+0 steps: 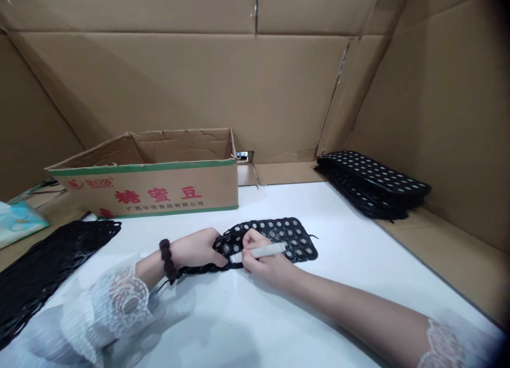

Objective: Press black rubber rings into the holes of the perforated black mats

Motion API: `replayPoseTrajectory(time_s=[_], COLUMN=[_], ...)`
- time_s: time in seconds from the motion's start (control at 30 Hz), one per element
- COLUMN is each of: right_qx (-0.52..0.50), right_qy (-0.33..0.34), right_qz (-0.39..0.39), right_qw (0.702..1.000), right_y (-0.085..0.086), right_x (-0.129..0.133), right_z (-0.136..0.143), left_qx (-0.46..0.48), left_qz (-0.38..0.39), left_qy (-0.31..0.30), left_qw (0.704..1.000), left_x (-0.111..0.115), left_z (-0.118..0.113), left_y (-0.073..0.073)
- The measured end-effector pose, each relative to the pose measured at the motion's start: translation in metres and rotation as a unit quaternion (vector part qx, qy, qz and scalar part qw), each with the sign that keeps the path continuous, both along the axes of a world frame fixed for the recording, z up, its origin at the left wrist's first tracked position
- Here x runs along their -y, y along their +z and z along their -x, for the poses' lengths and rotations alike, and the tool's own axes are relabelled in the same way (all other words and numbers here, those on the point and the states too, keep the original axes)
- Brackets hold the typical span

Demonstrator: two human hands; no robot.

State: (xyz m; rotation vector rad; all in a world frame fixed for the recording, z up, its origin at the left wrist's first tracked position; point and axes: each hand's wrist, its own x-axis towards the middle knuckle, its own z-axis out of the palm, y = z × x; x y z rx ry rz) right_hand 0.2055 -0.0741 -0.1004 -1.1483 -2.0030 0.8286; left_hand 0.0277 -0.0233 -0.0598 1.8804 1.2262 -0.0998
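Note:
A black panel [295,231] with rows of pale round discs lies on the white table in front of me. My left hand [196,248] is closed on its left end, thumb on top, with the other fingers partly hidden behind the edge. Between the fingers of my right hand [266,266] is a slim white pen-like tool [270,249], held at a slant. Its tip points down and left to the discs near my left thumb; whether it touches them I cannot tell. A short black thread sticks out at the panel's right end.
Behind the panel stands an open cardboard box [159,190] with red lettering. A stack of similar dotted black panels [370,179] rests at the back right. Black openwork pieces [48,267] lie at the left, near a tissue pack [24,222]. Cardboard walls [279,92] enclose the table.

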Motion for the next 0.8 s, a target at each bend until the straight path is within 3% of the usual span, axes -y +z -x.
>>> replayPoseTrajectory(time_s=[0.33,0.5,0.67,0.8], right_qx=[0.033,0.071,0.079,0.02], right_qy=[-0.007,-0.039,-0.05,-0.032], right_qz=[-0.051,-0.066,-0.074,-0.09], right_qw=[0.998,0.995,0.993,0.995], right_y=[-0.014,-0.015,-0.014,-0.005], right_x=[0.0,-0.004,0.0,0.002], right_z=[0.006,0.014,0.016,0.008], left_qx=[0.047,0.112,0.073,-0.004], left_qz=[-0.014,0.036,0.031,-0.083], left_qy=[0.059,0.076,0.004,-0.084], left_qw=[0.997,0.99,0.997,0.993], left_x=[0.011,0.022,0.012,-0.002], left_z=[-0.006,-0.007,0.001,0.005], left_y=[-0.006,-0.011,-0.003,0.005])
